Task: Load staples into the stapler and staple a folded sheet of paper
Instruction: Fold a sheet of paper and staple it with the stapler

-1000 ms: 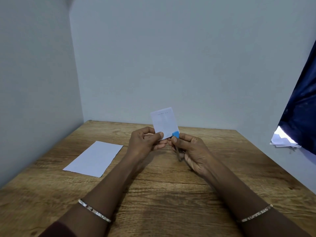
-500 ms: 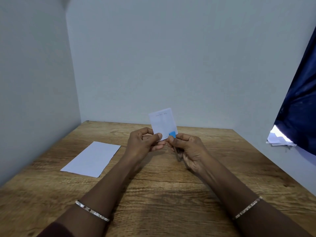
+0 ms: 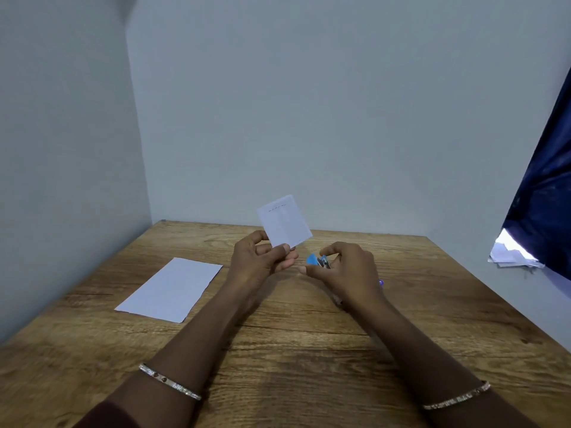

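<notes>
My left hand (image 3: 259, 264) pinches the lower edge of a small folded white paper (image 3: 285, 222) and holds it upright above the wooden table (image 3: 293, 350). A row of staples shows along the paper's top edge. My right hand (image 3: 346, 273) holds a small blue stapler (image 3: 318, 261), its blue tip poking out toward the left, a short gap away from the paper. Most of the stapler is hidden inside the hand.
A flat white sheet (image 3: 171, 288) lies on the table to the left. Walls close in on the left and at the back. A dark blue cloth (image 3: 543, 211) hangs at the right, with loose papers (image 3: 513, 257) beneath it.
My right hand has pulled the stapler off the paper's lower corner and moved right and down. The left hand keeps the paper raised.
</notes>
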